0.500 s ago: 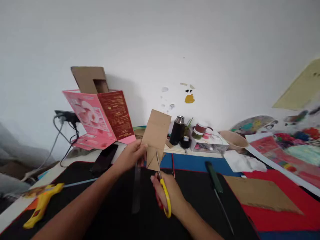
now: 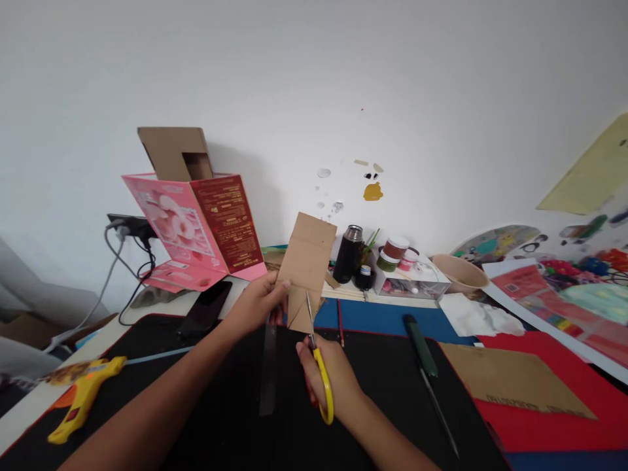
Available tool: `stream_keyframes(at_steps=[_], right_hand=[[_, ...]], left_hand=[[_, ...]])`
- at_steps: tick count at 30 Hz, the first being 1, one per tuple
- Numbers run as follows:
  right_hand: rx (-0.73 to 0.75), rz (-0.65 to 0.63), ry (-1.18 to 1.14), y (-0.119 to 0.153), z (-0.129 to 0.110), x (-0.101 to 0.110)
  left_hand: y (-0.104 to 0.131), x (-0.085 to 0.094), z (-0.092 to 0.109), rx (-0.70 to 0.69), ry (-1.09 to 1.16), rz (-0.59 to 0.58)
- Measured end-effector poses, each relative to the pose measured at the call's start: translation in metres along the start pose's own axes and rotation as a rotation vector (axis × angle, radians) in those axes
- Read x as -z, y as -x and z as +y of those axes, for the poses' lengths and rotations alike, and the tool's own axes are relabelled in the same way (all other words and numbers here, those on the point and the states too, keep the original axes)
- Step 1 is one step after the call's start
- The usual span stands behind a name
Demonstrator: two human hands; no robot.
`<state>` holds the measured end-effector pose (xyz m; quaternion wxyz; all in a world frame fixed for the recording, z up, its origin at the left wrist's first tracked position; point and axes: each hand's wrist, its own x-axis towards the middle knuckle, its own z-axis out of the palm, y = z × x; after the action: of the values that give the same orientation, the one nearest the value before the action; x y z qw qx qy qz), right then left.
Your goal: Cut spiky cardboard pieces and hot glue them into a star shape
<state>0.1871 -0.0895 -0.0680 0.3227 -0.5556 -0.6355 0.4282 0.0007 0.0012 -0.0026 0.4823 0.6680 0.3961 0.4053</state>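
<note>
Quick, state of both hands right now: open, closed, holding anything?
Left hand: closed, holding the cardboard by its left edge.
Right hand: closed, holding the yellow-handled scissors.

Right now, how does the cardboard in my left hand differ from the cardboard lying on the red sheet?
The held cardboard is raised in your left hand; the lying cardboard rests flat on the red sheet. Scissors are at the held cardboard's lower end, while no tool touches the lying cardboard. The lying cardboard shows dark printing; the held cardboard shows crease-like lines. Both are brown.
</note>
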Motion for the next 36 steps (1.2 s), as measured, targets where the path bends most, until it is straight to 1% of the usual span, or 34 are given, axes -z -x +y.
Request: stream_keyframes(at_steps=[6, 10, 15, 18, 22, 27, 29, 33, 36], right_hand=[[-0.017, -0.023, -0.010, 0.000, -0.001, 0.001], [-0.026, -0.070, -0.044, -0.002, 0.005, 0.002], [0.030, -0.109, -0.040, -0.004, 0.010, 0.006], [0.075, -0.125, -0.040, -0.004, 0.005, 0.010], [0.047, -0.170, -0.101, -0.002, -0.003, 0.015], [0.057, -0.178, -0.045, 0.001, -0.007, 0.021], [0.069, -0.205, -0.042, 0.002, -0.007, 0.024], [0.040, -0.285, -0.141, 0.003, -0.008, 0.027], [0.035, -0.267, -0.124, 0.004, -0.011, 0.026]], left_hand=[[-0.001, 0.001, -0.001, 0.004, -0.005, 0.008], [-0.002, 0.001, -0.002, 0.010, -0.003, 0.011], [-0.001, 0.001, -0.001, -0.004, -0.001, 0.000], [-0.002, 0.001, -0.001, 0.006, -0.001, -0.005], [-0.002, 0.002, 0.000, 0.021, -0.004, -0.002], [0.001, 0.003, 0.005, 0.011, -0.014, 0.004], [0.002, 0.003, 0.006, 0.008, -0.022, 0.004], [0.003, 0.002, 0.008, -0.001, -0.023, -0.003], [0.003, 0.002, 0.008, -0.003, -0.027, -0.008]])
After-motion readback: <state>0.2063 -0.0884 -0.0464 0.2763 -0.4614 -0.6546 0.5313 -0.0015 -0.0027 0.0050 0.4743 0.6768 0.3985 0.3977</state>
